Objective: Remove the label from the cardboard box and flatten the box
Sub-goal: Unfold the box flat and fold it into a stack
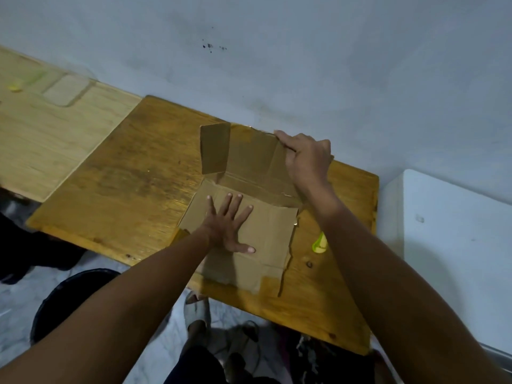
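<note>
The cardboard box (249,206) lies opened out near the middle of the brown wooden worktop (133,173), its long axis running away from the person toward the wall (277,65). The left hand (230,225) presses flat on the near panel, fingers (231,200) straight and spread, pinning that half down. The right hand (306,159) is at the far right corner, fingers curled over the edge of the raised far panel, which stands tilted and not yet laid flat; a side flap (214,149) on the far left also stands upright. The upright part lies beyond the left hand and directly under the right, so the right hand is the nearer one to push or fold it down, away from the person, while the left anchors the base. No label shows on the visible faces, though the lighting is dim and it may be hidden. A yellow-green object (320,242), possibly a cutter, rests on the worktop just right of the box.
</note>
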